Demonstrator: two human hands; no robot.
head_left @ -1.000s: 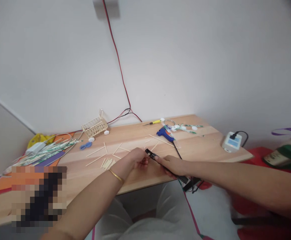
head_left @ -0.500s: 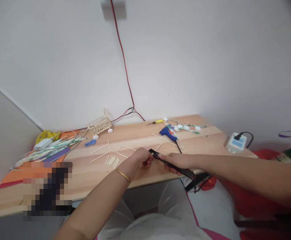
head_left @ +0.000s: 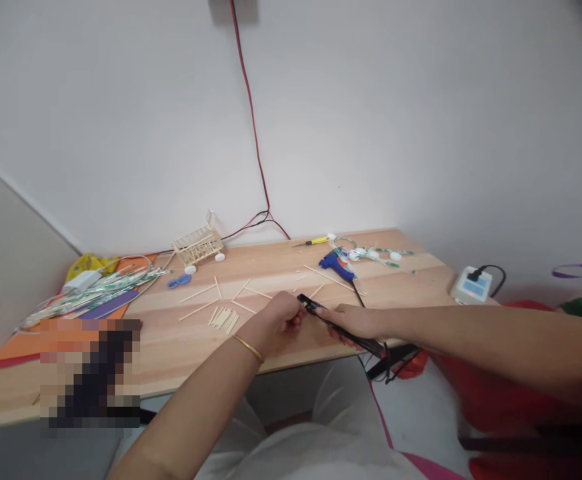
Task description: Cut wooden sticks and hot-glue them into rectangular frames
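Observation:
A long black plier-like tool (head_left: 338, 327) is gripped in my right hand (head_left: 353, 323), its head pointing left over the table's front part. My left hand (head_left: 283, 310) is closed right beside that head, fingers curled; whatever it pinches is hidden. Left of my left hand lies a group of short wooden sticks (head_left: 225, 320). Behind it, several longer sticks (head_left: 198, 293) are laid out in angled shapes. A small stick-built cart (head_left: 197, 247) with white wheels stands near the wall.
A blue glue gun (head_left: 337, 265) lies behind my right hand, its cable running forward. Near it are a yellow-handled tool (head_left: 315, 241) and white wheels (head_left: 371, 254). Blue wheels (head_left: 179, 281) sit front-left of the cart. Packaged sticks (head_left: 95, 290) cover coloured sheets. A white power adapter (head_left: 471, 285) stands right.
The view has shifted slightly. My hands keep nearly the same pose, with the tool's head still against my left fingers and its handles appearing a little closer together.

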